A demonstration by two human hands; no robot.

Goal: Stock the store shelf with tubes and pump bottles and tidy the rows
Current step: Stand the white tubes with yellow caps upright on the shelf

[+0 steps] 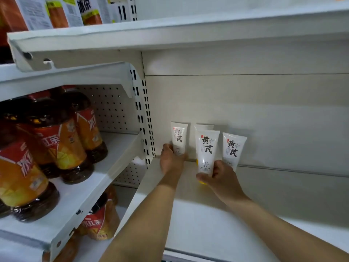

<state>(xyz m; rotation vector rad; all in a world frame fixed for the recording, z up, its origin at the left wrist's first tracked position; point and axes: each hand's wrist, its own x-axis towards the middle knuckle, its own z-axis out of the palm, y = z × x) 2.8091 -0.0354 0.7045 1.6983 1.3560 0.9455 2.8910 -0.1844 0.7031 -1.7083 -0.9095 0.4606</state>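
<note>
Shelving, white metal: main shelf (264, 186) at right, side shelf (105, 167) at left, upper shelf (170, 33) above. Tea bottles (62, 140), orange-labelled, at least five on the side shelf, more below it. Cartons (88, 10) along the upper left, count unclear. Tubes, white with black characters, four, upright against the back panel of the main shelf: leftmost tube (179, 138) gripped low by the left hand (172, 159); front tube (206, 151) pinched near its yellow cap by the right hand (217, 175); hidden tube (204, 127) directly behind it; rightmost tube (233, 149) just beside the right hand, untouched.
</note>
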